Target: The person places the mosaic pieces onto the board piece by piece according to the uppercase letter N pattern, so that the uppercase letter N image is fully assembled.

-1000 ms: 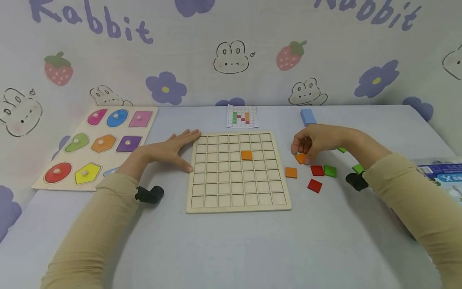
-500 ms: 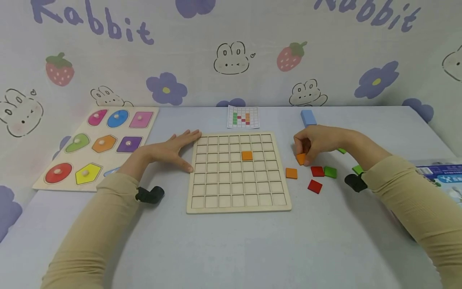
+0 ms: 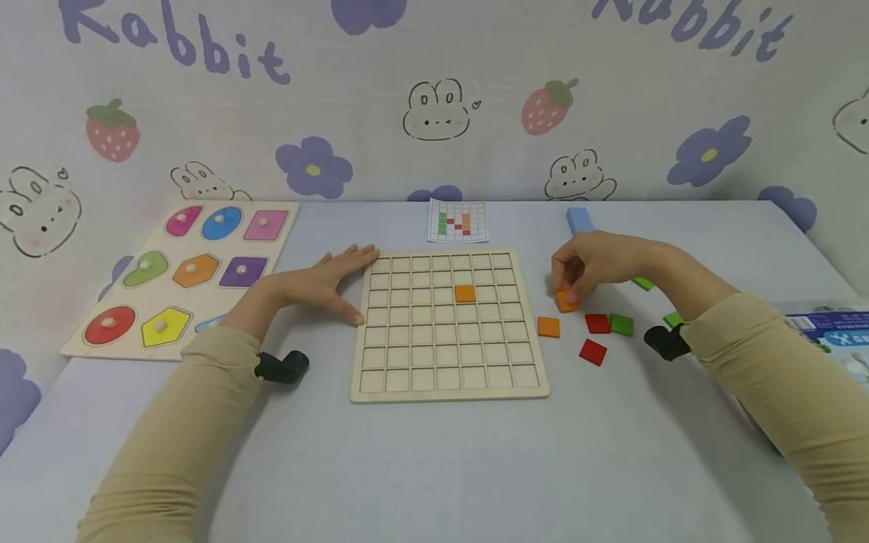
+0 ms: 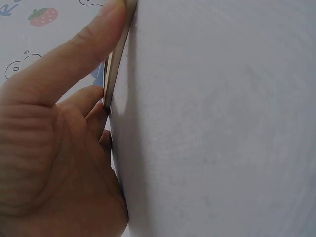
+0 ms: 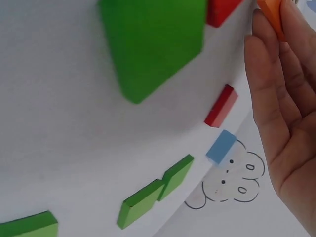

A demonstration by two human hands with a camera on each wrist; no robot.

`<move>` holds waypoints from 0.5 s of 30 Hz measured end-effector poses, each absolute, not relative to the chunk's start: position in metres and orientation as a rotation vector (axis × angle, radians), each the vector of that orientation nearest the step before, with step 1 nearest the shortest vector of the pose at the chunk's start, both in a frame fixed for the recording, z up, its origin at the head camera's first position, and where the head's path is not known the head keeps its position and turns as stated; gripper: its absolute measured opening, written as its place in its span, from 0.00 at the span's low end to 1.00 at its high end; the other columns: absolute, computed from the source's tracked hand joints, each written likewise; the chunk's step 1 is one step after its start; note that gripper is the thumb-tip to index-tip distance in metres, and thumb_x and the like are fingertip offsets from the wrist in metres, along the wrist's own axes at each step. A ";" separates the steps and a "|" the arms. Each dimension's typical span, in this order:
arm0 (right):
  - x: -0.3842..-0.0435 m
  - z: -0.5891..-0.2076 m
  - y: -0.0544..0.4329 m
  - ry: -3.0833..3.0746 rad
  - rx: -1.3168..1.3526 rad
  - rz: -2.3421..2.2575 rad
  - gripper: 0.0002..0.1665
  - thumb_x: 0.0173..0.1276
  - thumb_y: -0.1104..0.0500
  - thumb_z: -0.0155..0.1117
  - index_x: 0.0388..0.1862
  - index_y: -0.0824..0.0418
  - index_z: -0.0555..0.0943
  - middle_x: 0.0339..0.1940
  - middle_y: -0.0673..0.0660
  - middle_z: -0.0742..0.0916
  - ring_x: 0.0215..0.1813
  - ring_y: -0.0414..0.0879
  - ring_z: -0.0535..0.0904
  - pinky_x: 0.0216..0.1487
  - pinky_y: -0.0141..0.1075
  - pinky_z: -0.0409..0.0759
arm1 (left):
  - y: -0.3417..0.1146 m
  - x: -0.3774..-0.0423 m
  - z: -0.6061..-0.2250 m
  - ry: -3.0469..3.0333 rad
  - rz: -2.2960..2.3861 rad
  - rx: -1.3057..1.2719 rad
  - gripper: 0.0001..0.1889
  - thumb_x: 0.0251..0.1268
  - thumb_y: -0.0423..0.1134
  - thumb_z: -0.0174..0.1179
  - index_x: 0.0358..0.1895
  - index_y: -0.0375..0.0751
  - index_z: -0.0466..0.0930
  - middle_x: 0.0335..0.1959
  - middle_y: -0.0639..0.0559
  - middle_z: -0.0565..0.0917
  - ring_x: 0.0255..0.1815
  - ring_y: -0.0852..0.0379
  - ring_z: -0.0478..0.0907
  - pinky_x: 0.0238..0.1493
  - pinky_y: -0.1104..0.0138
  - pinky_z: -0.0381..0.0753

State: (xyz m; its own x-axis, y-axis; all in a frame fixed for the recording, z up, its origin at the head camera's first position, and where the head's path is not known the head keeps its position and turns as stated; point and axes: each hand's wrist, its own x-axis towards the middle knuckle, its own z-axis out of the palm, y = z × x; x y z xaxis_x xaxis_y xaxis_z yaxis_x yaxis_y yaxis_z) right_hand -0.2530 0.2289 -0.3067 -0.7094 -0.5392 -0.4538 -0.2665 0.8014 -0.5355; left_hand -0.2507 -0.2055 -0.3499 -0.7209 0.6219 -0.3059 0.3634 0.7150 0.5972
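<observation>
My right hand pinches an orange square tile between thumb and fingertips, just right of the wooden grid board. In the right wrist view the same orange tile sits at the fingertips, cut off by the top edge. My left hand lies spread at the board's left side, thumb and fingers along its edge. The left wrist view shows that thumb against the board's side. One orange tile fills a cell in the upper part of the grid. A loose orange tile lies beside the board.
Red tiles and green tiles lie right of the board. A blue block and a pattern card are farther back. A knobbed shape puzzle lies left; a printed package sits far right.
My right fingers have closed on the orange tile and tilted it a little, with the hand staying almost in place. My left hand stays at the board's edge.
</observation>
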 end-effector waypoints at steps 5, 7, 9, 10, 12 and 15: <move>-0.252 -0.299 0.226 2.398 -0.576 -0.587 0.12 0.60 0.64 0.69 0.44 0.58 0.86 0.39 0.55 0.85 0.43 0.47 0.77 0.44 0.35 0.79 | -0.206 -0.251 -0.350 2.423 0.701 0.755 0.60 0.52 0.50 0.72 0.81 0.42 0.38 0.83 0.43 0.35 0.84 0.41 0.25 0.81 0.42 0.21; -0.252 -0.296 0.223 2.411 -0.568 -0.597 0.12 0.61 0.64 0.68 0.45 0.57 0.86 0.40 0.55 0.85 0.43 0.46 0.79 0.44 0.35 0.80 | -0.206 -0.251 -0.350 2.426 0.698 0.754 0.60 0.52 0.50 0.72 0.81 0.42 0.38 0.84 0.43 0.35 0.84 0.41 0.25 0.81 0.42 0.21; -0.250 -0.294 0.219 2.417 -0.566 -0.619 0.12 0.63 0.63 0.68 0.46 0.57 0.85 0.41 0.56 0.85 0.42 0.46 0.81 0.44 0.35 0.82 | -0.206 -0.251 -0.351 2.430 0.695 0.754 0.60 0.52 0.49 0.72 0.81 0.42 0.38 0.84 0.43 0.35 0.84 0.41 0.25 0.81 0.42 0.22; -0.249 -0.293 0.217 2.417 -0.565 -0.633 0.12 0.64 0.63 0.68 0.46 0.57 0.85 0.41 0.56 0.85 0.41 0.46 0.82 0.44 0.35 0.83 | -0.206 -0.251 -0.352 2.431 0.695 0.754 0.60 0.52 0.49 0.72 0.81 0.42 0.38 0.84 0.43 0.35 0.84 0.41 0.25 0.81 0.42 0.22; -0.247 -0.293 0.213 2.414 -0.570 -0.665 0.11 0.64 0.63 0.67 0.46 0.58 0.85 0.41 0.57 0.85 0.40 0.47 0.83 0.43 0.35 0.85 | -0.206 -0.251 -0.352 2.434 0.693 0.756 0.60 0.52 0.49 0.72 0.81 0.42 0.38 0.84 0.43 0.36 0.84 0.41 0.25 0.81 0.42 0.22; -0.244 -0.292 0.206 2.414 -0.604 -0.704 0.11 0.64 0.63 0.67 0.46 0.59 0.85 0.39 0.57 0.85 0.39 0.47 0.84 0.41 0.35 0.85 | -0.206 -0.251 -0.352 2.435 0.694 0.755 0.60 0.53 0.49 0.72 0.81 0.42 0.38 0.84 0.43 0.36 0.84 0.41 0.25 0.81 0.42 0.22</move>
